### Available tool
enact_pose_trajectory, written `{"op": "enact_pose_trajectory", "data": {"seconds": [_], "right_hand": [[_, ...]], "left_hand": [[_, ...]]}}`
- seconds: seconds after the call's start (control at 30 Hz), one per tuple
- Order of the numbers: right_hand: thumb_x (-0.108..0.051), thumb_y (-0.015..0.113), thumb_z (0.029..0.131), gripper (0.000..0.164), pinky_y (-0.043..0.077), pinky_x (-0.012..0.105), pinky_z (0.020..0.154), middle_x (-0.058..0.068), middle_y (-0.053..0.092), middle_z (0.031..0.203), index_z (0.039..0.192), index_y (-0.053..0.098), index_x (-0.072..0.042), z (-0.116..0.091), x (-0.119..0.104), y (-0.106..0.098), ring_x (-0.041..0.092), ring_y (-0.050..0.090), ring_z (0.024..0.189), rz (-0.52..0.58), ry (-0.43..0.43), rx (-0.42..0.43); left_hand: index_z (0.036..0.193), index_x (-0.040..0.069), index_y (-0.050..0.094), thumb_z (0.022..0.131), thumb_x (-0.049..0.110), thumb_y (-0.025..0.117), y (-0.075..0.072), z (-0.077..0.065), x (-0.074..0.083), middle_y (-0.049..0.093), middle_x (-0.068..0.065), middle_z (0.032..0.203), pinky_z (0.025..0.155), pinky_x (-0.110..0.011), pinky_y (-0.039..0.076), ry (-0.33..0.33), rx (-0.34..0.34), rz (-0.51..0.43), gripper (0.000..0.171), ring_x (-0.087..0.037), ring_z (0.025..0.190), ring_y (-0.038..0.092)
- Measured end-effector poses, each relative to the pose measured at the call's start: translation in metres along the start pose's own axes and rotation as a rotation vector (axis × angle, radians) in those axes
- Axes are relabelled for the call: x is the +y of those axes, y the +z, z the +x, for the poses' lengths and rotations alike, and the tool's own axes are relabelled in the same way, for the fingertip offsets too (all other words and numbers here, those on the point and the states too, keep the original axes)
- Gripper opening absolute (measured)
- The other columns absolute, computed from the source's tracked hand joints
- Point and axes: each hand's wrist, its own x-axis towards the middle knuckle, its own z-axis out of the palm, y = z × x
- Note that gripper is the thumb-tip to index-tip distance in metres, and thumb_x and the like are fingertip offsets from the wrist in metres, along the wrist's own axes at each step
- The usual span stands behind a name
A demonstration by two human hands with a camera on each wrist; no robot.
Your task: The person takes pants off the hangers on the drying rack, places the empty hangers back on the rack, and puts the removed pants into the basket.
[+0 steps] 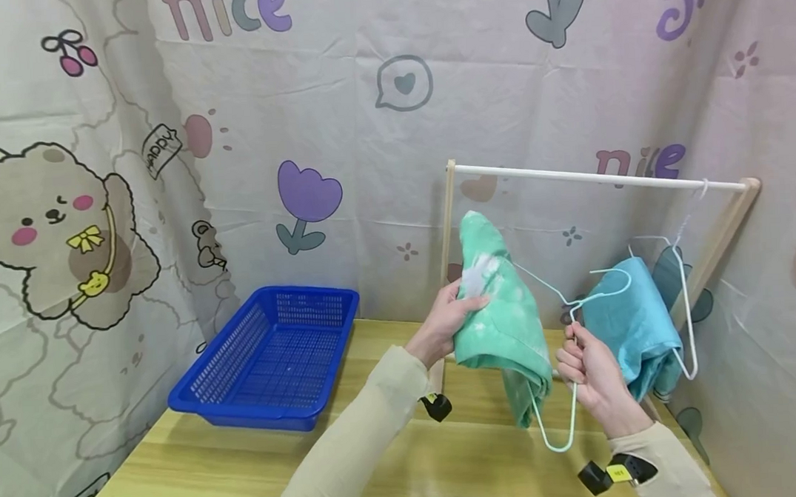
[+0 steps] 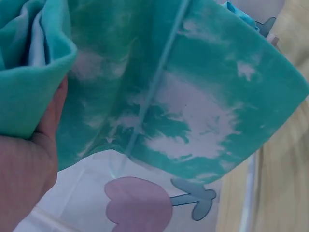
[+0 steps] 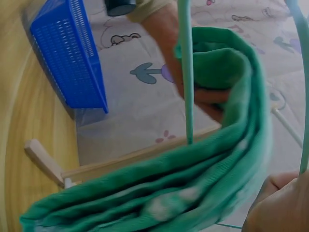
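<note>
- Blue basket (image 1: 290,364) sits at left on the table (image 1: 181,465), its slotted floor showing.
- Left hand (image 1: 444,320): grip grasping the green patterned cloth (image 1: 510,314), held above the table before the rack (image 1: 568,176).
- Right hand (image 1: 593,366): grip clenched round the pale green hanger (image 1: 574,404), whose wire enters the cloth's fold.
- Blue cloth (image 1: 624,320) hangs on a white hanger (image 1: 686,303) at the rack's right end.
</note>
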Motion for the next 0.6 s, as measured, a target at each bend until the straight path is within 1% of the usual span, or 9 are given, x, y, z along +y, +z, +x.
{"op": "enact_pose_trajectory", "data": {"seconds": [0.13, 0.3, 0.5, 0.6], "right_hand": [[-0.032, 0.024, 0.109, 0.04, -0.004, 0.02, 0.048, -0.005, 0.002, 0.065, 0.081, 0.045, -0.013, 0.002, 0.005, -0.004, 0.009, -0.005, 0.055, -0.071, -0.005, 0.042], [-0.029, 0.023, 0.109, 0.041, -0.004, 0.023, 0.046, -0.004, 0.008, 0.059, 0.079, 0.045, -0.014, 0.004, 0.008, -0.007, 0.01, -0.004, 0.052, -0.18, -0.034, 0.09], [-0.025, 0.026, 0.109, 0.036, 0.01, 0.02, 0.039, -0.008, 0.022, 0.053, 0.079, 0.045, -0.014, 0.006, 0.008, -0.01, 0.006, 0.007, 0.046, -0.303, -0.025, 0.164], [-0.021, 0.027, 0.109, 0.038, 0.01, 0.02, 0.04, -0.008, 0.021, 0.053, 0.075, 0.045, -0.015, 0.006, 0.009, -0.012, 0.006, 0.008, 0.046, -0.315, -0.023, 0.162]], "left_hand": [[0.13, 0.012, 0.058, 0.091, 0.005, 0.065, 0.004, 0.001, 0.008, 0.064, -0.005, 0.106, 0.075, -0.03, 0.059, 0.026, -0.024, 0.013, 0.04, -0.016, 0.084, 0.067], [0.128, 0.01, 0.058, 0.091, 0.006, 0.065, 0.009, 0.001, 0.018, 0.064, -0.005, 0.105, 0.075, -0.031, 0.059, 0.05, -0.044, 0.015, 0.038, -0.016, 0.083, 0.067], [0.128, 0.009, 0.058, 0.092, 0.006, 0.065, 0.014, -0.002, 0.032, 0.064, -0.003, 0.102, 0.072, -0.027, 0.059, 0.103, -0.045, -0.011, 0.036, -0.015, 0.08, 0.067], [0.128, 0.009, 0.057, 0.093, 0.007, 0.064, 0.016, -0.003, 0.037, 0.064, -0.002, 0.102, 0.072, -0.026, 0.058, 0.115, -0.052, -0.023, 0.036, -0.014, 0.08, 0.067]]}}
